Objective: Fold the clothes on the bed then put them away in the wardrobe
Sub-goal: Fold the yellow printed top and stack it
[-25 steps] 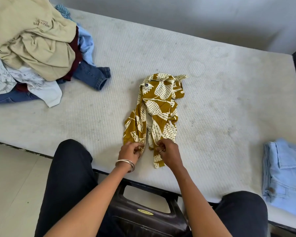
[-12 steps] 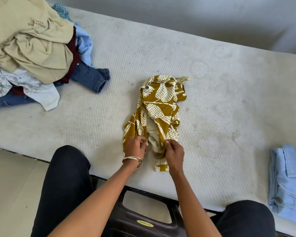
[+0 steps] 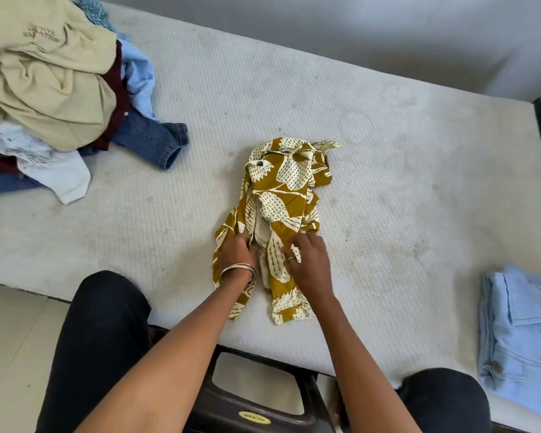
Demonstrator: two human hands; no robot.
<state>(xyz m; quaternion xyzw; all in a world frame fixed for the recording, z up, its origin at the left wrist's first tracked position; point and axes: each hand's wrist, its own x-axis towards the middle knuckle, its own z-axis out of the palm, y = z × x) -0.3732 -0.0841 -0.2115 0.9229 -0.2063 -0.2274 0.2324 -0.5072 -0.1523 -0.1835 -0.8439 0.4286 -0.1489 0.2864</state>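
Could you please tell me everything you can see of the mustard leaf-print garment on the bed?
The mustard garment is thin, woven-looking cloth printed with cream dotted leaves. It lies crumpled and bunched lengthwise on the white mattress, not yet folded, a dark button showing near its far end. The left hand and right hand both grip its near part, the hem trailing toward the bed's edge.

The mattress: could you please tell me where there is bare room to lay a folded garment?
Bare mattress lies between the patterned garment and the light blue denim, and along the wall side. The pile of clothes crowds the left end; both hands occupy the near middle.
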